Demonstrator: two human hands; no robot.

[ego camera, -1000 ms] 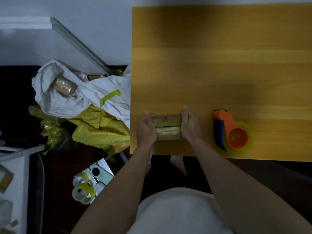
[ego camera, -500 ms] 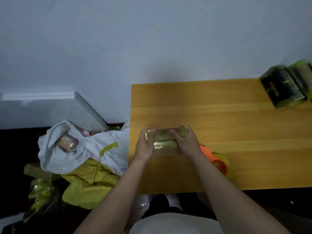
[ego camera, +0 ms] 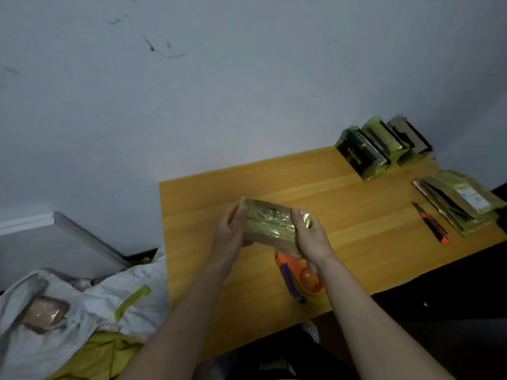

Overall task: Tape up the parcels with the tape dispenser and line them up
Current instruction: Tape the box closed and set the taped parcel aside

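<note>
A small brown parcel wrapped in yellowish tape is held above the wooden table. My left hand grips its left end and my right hand grips its right end. The orange and blue tape dispenser lies on the table just below my right hand, partly hidden by my wrist. Three taped parcels stand in a row against the wall at the table's far right corner.
A flat stack of taped packets and an orange utility knife lie at the table's right edge. Left of the table, on the floor, a white sack holds another parcel, with yellow bags below it.
Both hands have lifted the parcel off the table and carried it up and rightward. The camera has swung up and right, bringing the standing parcels and the flat stack into view.
</note>
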